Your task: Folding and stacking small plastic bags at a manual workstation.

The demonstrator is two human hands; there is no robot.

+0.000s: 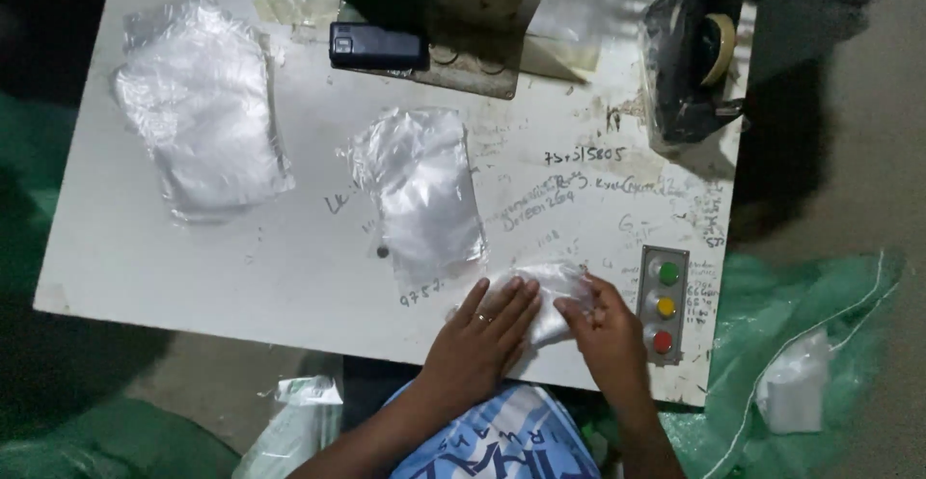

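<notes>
My left hand (479, 337), with a ring on one finger, lies flat on a small clear plastic bag with white contents (548, 289) near the front edge of the white table (193, 257). My right hand (608, 329) grips the same bag at its right end, fingers curled on it. Just behind the bag lies a loose stack of clear plastic bags (422, 185). A larger stack of clear bags (201, 103) rests at the table's left.
A panel with green, yellow and red buttons (664, 303) sits right of my right hand. A tape dispenser (693, 50) stands at the back right, a black device (376, 47) at the back middle. Green sacking (820, 344) with a white bundle lies on the floor.
</notes>
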